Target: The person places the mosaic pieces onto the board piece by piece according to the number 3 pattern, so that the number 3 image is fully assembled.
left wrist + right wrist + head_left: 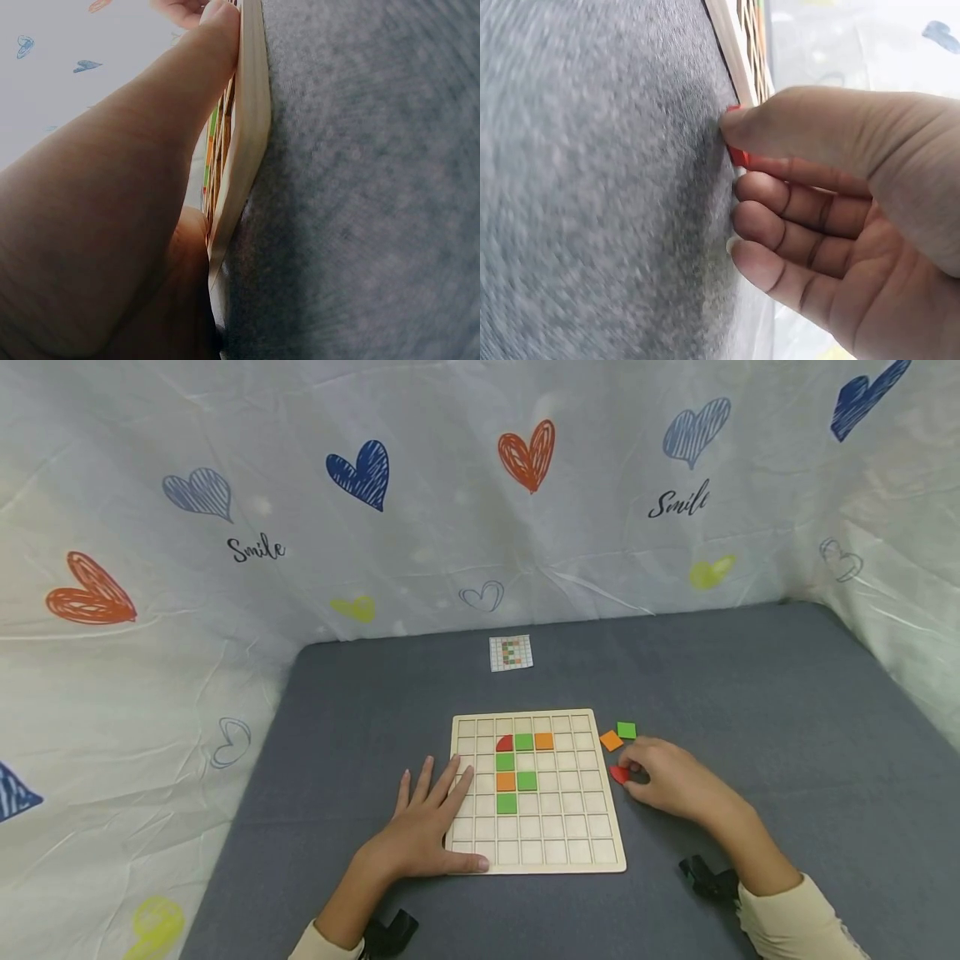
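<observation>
A wooden grid board (585, 852) lies on the grey table, holding a red quarter-circle, green and orange tiles (523, 742) in its upper middle cells. My left hand (427, 827) rests flat on the board's left edge (247, 142), fingers straight, thumb along the front corner. My right hand (663, 777) sits just right of the board and pinches a red tile (618, 773) between thumb and forefinger (739, 154). An orange tile (611, 741) and a green tile (626, 730) lie loose beyond that hand.
A small pattern card (511, 652) lies at the back of the grey table (750, 693). A white cloth with hearts (480, 485) walls in the table at the back and both sides. Black wrist straps (708, 877) show near the front.
</observation>
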Tool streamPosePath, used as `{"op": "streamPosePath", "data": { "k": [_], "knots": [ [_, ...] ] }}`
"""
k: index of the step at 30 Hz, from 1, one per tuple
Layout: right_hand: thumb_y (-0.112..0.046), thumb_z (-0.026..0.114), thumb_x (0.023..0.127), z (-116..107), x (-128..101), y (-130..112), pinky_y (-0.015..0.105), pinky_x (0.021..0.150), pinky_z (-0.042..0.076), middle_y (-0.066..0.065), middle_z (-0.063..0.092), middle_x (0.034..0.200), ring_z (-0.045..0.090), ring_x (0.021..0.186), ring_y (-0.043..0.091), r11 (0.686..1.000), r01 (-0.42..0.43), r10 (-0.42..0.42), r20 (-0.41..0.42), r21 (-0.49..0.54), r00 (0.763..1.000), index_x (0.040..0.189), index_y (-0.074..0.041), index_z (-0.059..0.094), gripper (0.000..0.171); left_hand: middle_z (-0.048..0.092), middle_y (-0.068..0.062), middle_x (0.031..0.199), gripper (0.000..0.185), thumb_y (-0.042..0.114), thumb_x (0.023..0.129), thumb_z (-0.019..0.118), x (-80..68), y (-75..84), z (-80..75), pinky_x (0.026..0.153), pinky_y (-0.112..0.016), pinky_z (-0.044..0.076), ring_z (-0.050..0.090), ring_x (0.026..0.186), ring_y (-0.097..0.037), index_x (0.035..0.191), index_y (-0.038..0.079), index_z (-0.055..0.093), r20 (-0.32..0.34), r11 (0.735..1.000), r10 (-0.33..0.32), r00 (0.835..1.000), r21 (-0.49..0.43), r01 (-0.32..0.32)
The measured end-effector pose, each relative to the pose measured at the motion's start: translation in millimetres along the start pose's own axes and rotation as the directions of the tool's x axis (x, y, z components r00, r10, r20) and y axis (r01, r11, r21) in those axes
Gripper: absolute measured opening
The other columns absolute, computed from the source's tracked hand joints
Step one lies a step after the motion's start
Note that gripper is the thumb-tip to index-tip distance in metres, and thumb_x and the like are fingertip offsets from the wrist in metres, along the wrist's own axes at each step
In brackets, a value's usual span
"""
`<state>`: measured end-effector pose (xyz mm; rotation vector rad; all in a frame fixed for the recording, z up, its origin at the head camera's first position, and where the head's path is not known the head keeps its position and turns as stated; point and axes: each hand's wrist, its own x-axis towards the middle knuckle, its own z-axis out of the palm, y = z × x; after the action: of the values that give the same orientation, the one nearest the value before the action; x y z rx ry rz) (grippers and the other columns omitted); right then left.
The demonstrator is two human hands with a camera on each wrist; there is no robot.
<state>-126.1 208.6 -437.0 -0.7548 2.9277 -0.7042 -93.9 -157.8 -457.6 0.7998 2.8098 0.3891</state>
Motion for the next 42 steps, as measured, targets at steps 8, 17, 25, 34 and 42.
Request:
{"op": "streamPosePath", "data": {
  "k": [8, 17, 25, 34, 42],
  "knots": [
    [-0.006, 0.067, 0.071, -4.5, -2.3, 3.7, 0.026, 0.06, 0.036, -0.007, 0.049, 0.074, 0.043, 0.067, 0.01, 1.0, 0.008, -0.009, 0.031, 0.01, 0.999, 0.076, -0.017, 0.059, 0.015, -0.008, 0.003, 0.151, 0.112, 0.082, 0.063, 0.047, -0.1, 0.1, 0.5, 0.1, -0.058, -0.006, -0.012, 0.134, -0.031, 0.146, 0.024, 0.0, 0.007, 1.0, -0.017, 1.0, 0.007, 0.017],
    [-0.009, 0.067, 0.073, -8.8, -0.1, -2.4, 0.025, 0.062, 0.038, -0.008, 0.051, 0.077, 0.047, 0.07, 0.012, 0.999, 0.022, -0.023, 0.049, 0.023, 0.999, 0.079, -0.019, 0.06, 0.013, -0.006, 0.001, 0.151, 0.111, 0.082, 0.063, 0.046, 0.0, -0.6, 0.1, 0.099, -0.06, -0.004, -0.011, 0.134, -0.033, 0.147, 0.023, 0.002, -0.001, 1.0, 0.001, 1.0, -0.001, -0.001],
    [-0.014, 0.066, 0.078, -4.1, 4.6, -16.6, 0.023, 0.061, 0.039, -0.01, 0.052, 0.076, 0.048, 0.068, 0.011, 0.996, 0.088, -0.09, 0.057, 0.033, 0.994, 0.08, -0.02, 0.062, 0.008, -0.007, 0.002, 0.151, 0.112, 0.082, 0.063, 0.046, -0.4, -0.2, 0.3, 0.099, -0.059, -0.005, -0.011, 0.134, -0.032, 0.147, 0.023, 0.001, 0.004, 1.0, -0.005, 1.0, 0.005, 0.005],
    [-0.009, 0.065, 0.076, 2.7, 12.4, -32.8, 0.022, 0.06, 0.039, -0.007, 0.052, 0.074, 0.047, 0.067, 0.01, 0.986, 0.16, -0.163, 0.062, 0.049, 0.985, 0.078, -0.017, 0.06, 0.009, -0.008, 0.003, 0.151, 0.112, 0.083, 0.062, 0.045, -1.0, -0.2, 1.2, 0.1, -0.057, -0.006, -0.011, 0.134, -0.03, 0.146, 0.025, 0.0, 0.002, 1.0, -0.018, 1.0, 0.01, 0.018],
    [-0.009, 0.062, 0.077, 11.5, 22.5, -49.1, 0.02, 0.057, 0.038, -0.008, 0.05, 0.072, 0.042, 0.065, 0.006, 0.976, 0.215, -0.216, 0.096, 0.016, 0.972, 0.074, -0.018, 0.061, 0.01, -0.008, 0.002, 0.151, 0.112, 0.081, 0.063, 0.047, -0.5, -0.4, 1.2, 0.099, -0.058, -0.006, -0.012, 0.134, -0.032, 0.147, 0.024, 0.0, 0.008, 1.0, -0.009, 1.0, 0.004, 0.009]
  ]
}}
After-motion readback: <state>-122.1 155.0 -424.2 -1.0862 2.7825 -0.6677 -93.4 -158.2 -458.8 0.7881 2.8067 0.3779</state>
